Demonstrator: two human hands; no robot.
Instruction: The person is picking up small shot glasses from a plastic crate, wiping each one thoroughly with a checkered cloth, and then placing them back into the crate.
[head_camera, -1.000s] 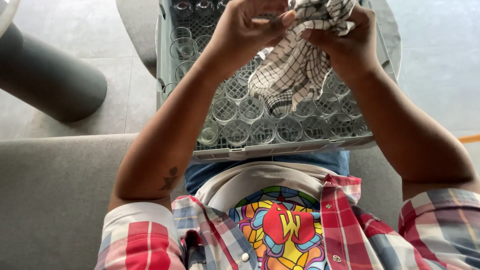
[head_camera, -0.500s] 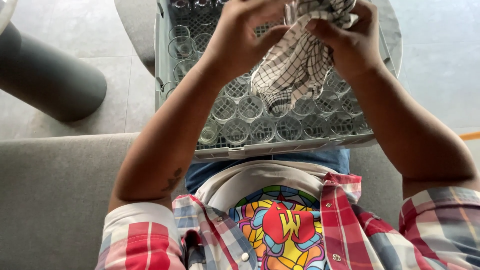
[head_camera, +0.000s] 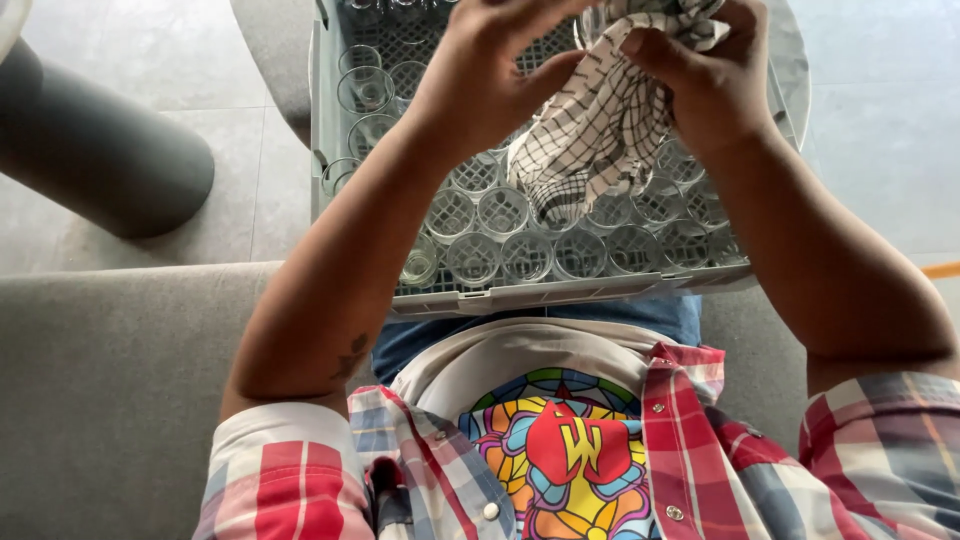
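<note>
Head view, looking straight down over the lap. A grey plastic rack (head_camera: 520, 295) is carried across the knees, its near edge against the blue trousers, its far edge cut off by the top of the frame. Small clear glasses (head_camera: 500, 212) are seated mouth-up in the grid compartments; the rows along the near edge and the left edge are filled, those under the hands are hidden.

Left hand (head_camera: 480, 85): held above the middle of the rack, fingers curled closed around one side of a checked cloth (head_camera: 590, 135), thumb pressed into the folds. Right hand (head_camera: 715, 85): held above the far right part of the rack, fingers bunched tight over the other side of the cloth. A curved glass rim (head_camera: 597, 20) is glimpsed at the top of the bundle between the hands; a glass is probably wrapped inside, though most of it is covered and this cannot be confirmed. A loose tail of cloth is hung down, just touching the glasses in the middle rows.

Judgement on the wiping: the work is best done with the glass gripped through the cloth on both sides and turned against a packed wad, with light pressure. The hanging tail is better gathered up, so that seated glasses are not snagged. The bundle is best kept over the rack.

Surroundings: grey seat cushion (head_camera: 110, 390) under the forearms, dark round column (head_camera: 95, 150) at left, tiled floor (head_camera: 880, 130).
</note>
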